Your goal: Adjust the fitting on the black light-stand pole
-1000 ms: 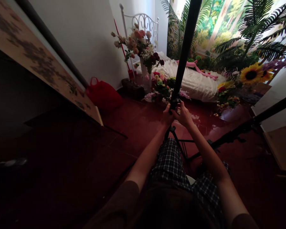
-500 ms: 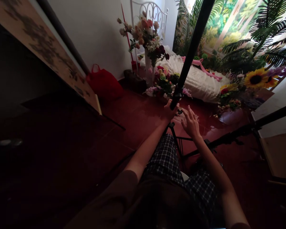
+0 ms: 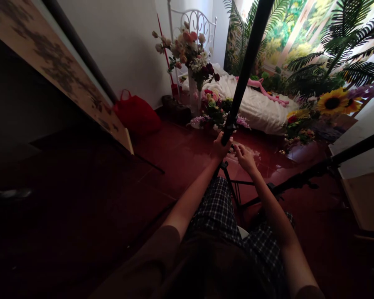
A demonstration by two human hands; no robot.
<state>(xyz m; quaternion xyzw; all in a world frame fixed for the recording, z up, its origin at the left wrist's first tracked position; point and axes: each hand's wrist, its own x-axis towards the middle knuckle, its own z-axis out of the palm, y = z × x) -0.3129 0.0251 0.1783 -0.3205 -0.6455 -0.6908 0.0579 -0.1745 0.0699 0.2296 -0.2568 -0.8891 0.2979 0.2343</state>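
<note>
A black tripod stand rises in front of me, its pole (image 3: 244, 70) slanting up to the top edge. My left hand (image 3: 221, 147) is wrapped around the pole just below a dark collar. Close on its right, my right hand (image 3: 244, 158) has its fingertips pinched at a small dark knob (image 3: 233, 147) on the side of the stand. The fingers cover most of the knob. Below my hands, the tripod's legs (image 3: 236, 193) spread near my checked trousers.
A second black pole (image 3: 318, 168) slants in from the right. Flowers in a tall vase (image 3: 192, 91) stand before a bed with a white cover (image 3: 262, 112). A red bag (image 3: 137, 114) lies by the wall, beside a leaning painted panel (image 3: 65, 66). Sunflowers (image 3: 332, 101) are at right.
My right hand has moved left and slightly down, and its spread fingers have closed at the knob. The left hand keeps its hold on the pole.
</note>
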